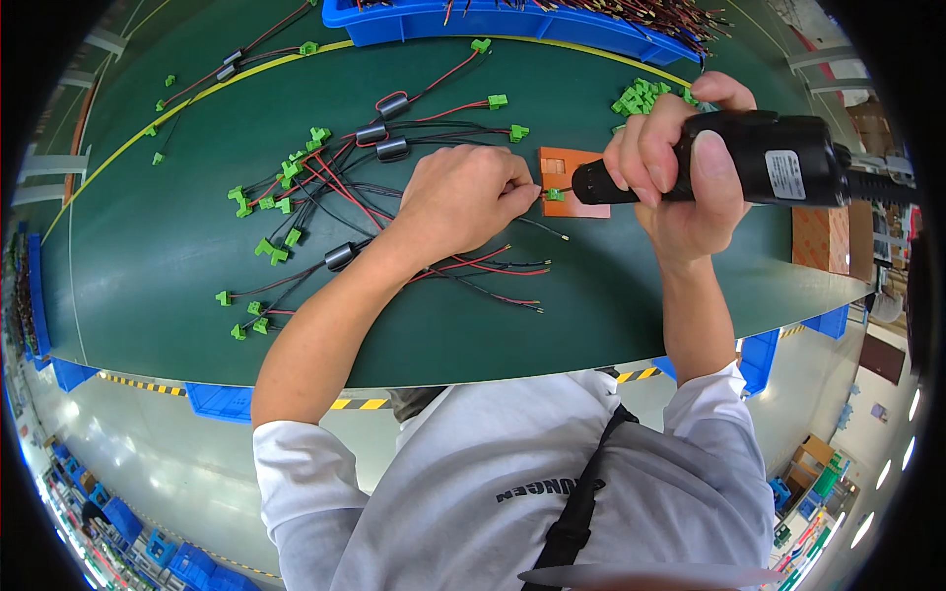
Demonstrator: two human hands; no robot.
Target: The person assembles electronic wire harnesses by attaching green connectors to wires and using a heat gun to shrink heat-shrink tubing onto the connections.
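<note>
My left hand (455,197) pinches a thin wire, its fingertips close beside a small green terminal block (555,195). That block sits in an orange fixture (589,210) on the green table. My right hand (680,172) wraps round a black electric screwdriver (774,138), held almost level with its tip pointing left. The bit reaches the green block; whether it sits in a screw is too small to tell. Around and under my left forearm lie red and black cables with green connectors and a black cylinder (340,256). Several bare wire ends (532,271) stick out to the right.
A blue bin (394,28) full of wires stands at the far edge. Loose green terminal blocks (639,97) are heaped behind the fixture. More cables (229,67) lie far left, past a yellow line. A cardboard box (823,236) stands at the right end.
</note>
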